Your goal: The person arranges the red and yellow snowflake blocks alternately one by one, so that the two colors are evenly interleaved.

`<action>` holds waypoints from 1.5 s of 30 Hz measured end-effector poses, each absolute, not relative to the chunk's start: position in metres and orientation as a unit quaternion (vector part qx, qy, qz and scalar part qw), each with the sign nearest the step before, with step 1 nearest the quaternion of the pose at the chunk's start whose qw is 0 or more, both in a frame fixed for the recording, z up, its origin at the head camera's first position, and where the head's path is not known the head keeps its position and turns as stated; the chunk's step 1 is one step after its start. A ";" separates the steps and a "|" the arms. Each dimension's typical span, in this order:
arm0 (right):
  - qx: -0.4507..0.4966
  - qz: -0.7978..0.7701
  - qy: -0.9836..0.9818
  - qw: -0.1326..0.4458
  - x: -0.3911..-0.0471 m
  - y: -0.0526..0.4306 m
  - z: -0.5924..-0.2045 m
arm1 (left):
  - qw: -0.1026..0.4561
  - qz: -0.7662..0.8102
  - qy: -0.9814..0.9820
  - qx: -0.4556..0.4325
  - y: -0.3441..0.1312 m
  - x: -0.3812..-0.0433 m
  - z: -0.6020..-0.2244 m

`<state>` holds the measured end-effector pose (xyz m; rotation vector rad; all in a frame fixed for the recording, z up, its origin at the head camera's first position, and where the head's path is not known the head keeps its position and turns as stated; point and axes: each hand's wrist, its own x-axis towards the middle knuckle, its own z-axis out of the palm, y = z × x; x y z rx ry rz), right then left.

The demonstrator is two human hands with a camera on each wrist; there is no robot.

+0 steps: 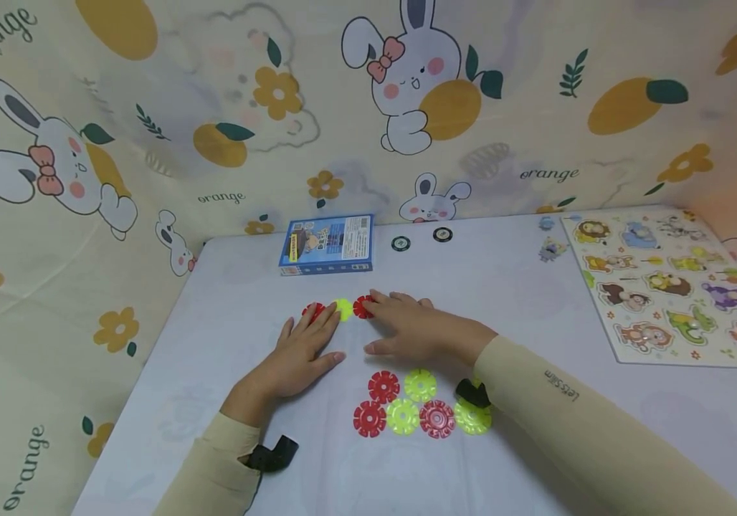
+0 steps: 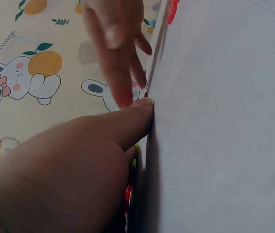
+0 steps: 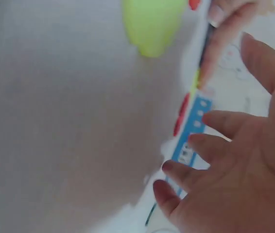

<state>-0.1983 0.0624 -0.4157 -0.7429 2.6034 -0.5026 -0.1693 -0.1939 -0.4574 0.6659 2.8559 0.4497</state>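
Observation:
Three flat notched plastic discs form a row mid-table: a red disc [image 1: 312,311] at left, a yellow disc [image 1: 343,309] and another red disc [image 1: 362,307] at right. My left hand [image 1: 306,360] lies over the left red disc with extended fingers, fingertips by the yellow one. My right hand [image 1: 412,328], fingers spread, partly covers the right red disc; whether it touches is unclear. Nearer me, several red discs [image 1: 369,418] and yellow discs [image 1: 403,416] lie in two rows, the rightmost partly behind my right sleeve. In the right wrist view, the right hand's [image 3: 230,160] palm shows nothing held.
A blue box [image 1: 327,244] lies at the back, with two dark round chips [image 1: 401,244] to its right. Small puzzle pieces [image 1: 552,249] sit beside an animal puzzle board [image 1: 672,287] on the right. A patterned cloth [image 1: 343,165] hangs behind the white table [image 1: 214,322].

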 end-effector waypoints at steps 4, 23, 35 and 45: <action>-0.249 -0.303 0.902 0.182 -0.195 0.084 -0.411 | 0.089 0.154 0.958 0.224 -0.194 -0.169 -0.459; -0.245 -0.531 0.789 0.186 -0.122 0.240 -0.435 | 0.077 0.153 0.958 0.230 -0.194 -0.171 -0.463; -0.193 -0.368 0.897 0.149 -0.107 0.225 -0.433 | 0.088 0.156 0.958 0.225 -0.193 -0.170 -0.456; -0.120 -0.462 0.868 0.136 -0.132 0.205 -0.429 | 0.079 0.148 0.959 0.227 -0.194 -0.169 -0.456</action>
